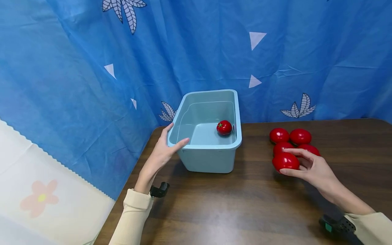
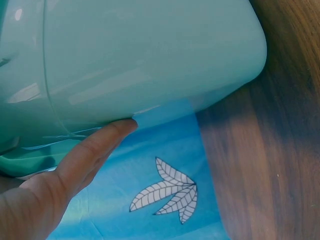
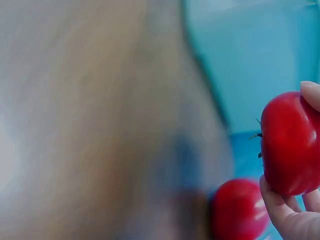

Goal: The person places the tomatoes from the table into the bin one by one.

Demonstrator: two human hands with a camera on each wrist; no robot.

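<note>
While the right grip (image 1: 313,169) pinches a glossy red tomato (image 1: 286,161) between thumb and fingers, the left grip (image 1: 160,151) has hold of the pale blue bin (image 1: 206,160) at its near-left corner, thumb over the near rim, fingers along the outside of the left wall. Pinched tomato is at the near end of a loose cluster on the dark wood desk (image 1: 232,197); can't tell if its underside touches the wood. Right wrist view: thin green sepals poke out of it, another tomato behind and below, left background blurred. Cluster otherwise: far-left tomato (image 1: 279,135) just beside far-right tomato (image 1: 300,136), then near-left tomato (image 1: 281,147) and near-right tomato (image 1: 310,149), the last two partly covered. Bin stands upright on the desk, left of the cluster and well apart from it. Inside: one binned tomato (image 1: 224,128) on the bin floor near the right wall, green calyx showing. Blue curtain (image 1: 199,44) behind, printed with leaves and white triangles; white cloth (image 1: 27,160) at lower left, flower print on it. Cream sleeves (image 1: 131,212) on both arms, dark strap (image 1: 158,190) at the left wrist, another at the right.
</note>
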